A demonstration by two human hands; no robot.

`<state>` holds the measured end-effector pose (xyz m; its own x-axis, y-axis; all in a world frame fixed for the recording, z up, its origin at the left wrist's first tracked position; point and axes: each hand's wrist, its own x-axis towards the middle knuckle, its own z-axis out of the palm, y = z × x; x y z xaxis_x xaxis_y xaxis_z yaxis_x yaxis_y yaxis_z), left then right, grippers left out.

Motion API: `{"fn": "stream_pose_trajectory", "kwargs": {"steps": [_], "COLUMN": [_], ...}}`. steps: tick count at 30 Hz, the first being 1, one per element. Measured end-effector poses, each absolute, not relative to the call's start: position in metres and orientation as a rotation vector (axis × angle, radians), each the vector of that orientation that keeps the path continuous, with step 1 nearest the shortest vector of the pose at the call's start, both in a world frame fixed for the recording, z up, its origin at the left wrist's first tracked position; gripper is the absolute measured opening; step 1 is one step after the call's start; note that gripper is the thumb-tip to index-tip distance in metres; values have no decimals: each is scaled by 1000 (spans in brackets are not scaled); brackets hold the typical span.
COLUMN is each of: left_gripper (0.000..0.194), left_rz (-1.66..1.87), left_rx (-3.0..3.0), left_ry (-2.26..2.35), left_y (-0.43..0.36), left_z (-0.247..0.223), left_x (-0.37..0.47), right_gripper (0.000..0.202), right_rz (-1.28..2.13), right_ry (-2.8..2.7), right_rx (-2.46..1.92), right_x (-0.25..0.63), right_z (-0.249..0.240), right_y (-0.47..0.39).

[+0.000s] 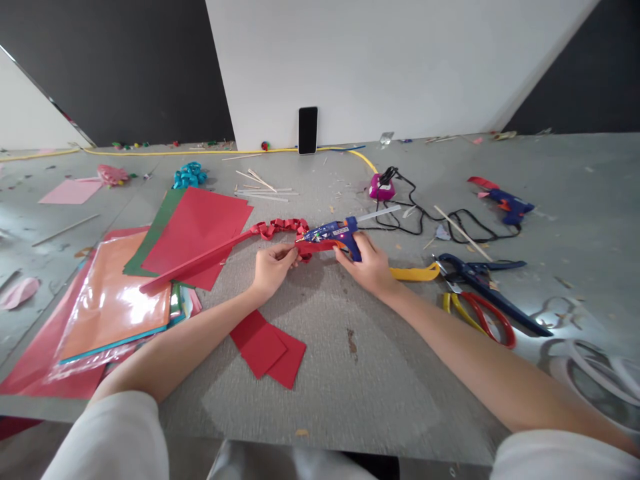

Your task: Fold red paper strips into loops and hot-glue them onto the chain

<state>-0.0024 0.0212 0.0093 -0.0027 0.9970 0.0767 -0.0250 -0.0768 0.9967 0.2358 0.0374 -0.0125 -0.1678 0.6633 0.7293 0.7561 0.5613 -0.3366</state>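
Between our hands, at the middle of the bench (pixel 325 413), we have a short red paper strip (pixel 320 250). Our left hand (pixel 271 272) pinches its left end between thumb and fingers; our right hand (pixel 369 265) is wrapped around the handle of a blue glue gun (pixel 340 231), its nozzle aimed left, near the left fingertips. Whether the right thumb also touches the strip, we cannot tell.

To lay glue well here, we would hold the paper flat and taut, squeeze lightly for a thin line, and keep our fingertips clear of the hot nozzle.

Just beyond the strip lies a folded red chain (pixel 270 229), beside a long red stick (pixel 200 263) reaching left over a red sheet (pixel 195 223). Nearer us are red rectangles (pixel 260 345); to the right, scissors (pixel 493 319); at the far side, a phone (pixel 308 131) stands upright.
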Motion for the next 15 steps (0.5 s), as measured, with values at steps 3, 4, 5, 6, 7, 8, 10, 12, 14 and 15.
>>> {"fn": "stream_pose_trajectory", "kwargs": {"steps": [3, 4, 5, 6, 7, 8, 10, 12, 14, 15], "left_gripper": [19, 20, 20, 20, 20, 20, 20, 20, 20, 20], "left_rz": [1277, 1276, 1278, 1280, 1280, 1279, 1278, 1278, 1282, 1285], "left_rx": [1250, 1249, 1247, 1246, 1246, 1246, 1242, 1240, 1247, 1250], "left_ry": [1154, 1154, 1154, 1153, 1153, 1153, 1156, 1161, 1162, 1163], "left_y": [21, 21, 21, 21, 21, 21, 21, 21, 21, 22], "left_z": [9, 9, 9, 9, 9, 9, 9, 9, 9, 8], "left_x": [-3, -3, -3, -3, -3, -3, -3, -3, -3, -3], "right_gripper": [31, 31, 30, 30, 30, 30, 30, 30, 29, 28], "right_rz": [-126, -129, -133, -136, -139, -140, -135, -125, -114, -113], "right_ry": [-1886, -1888, -1892, -1897, -1902, -1906, -1904, -1895, -1892, -1893], "right_rx": [-1154, -1150, -1146, -1142, -1141, -1142, -1152, -1154, -1150, -1148], "right_x": [236, 236, 236, 236, 236, 236, 236, 236, 236, 236], "right_z": [-12, -12, -12, -12, -12, -11, -12, -12, -12, -12], "right_y": [37, 37, 37, 37, 37, 37, 37, 37, 37, 37]}}
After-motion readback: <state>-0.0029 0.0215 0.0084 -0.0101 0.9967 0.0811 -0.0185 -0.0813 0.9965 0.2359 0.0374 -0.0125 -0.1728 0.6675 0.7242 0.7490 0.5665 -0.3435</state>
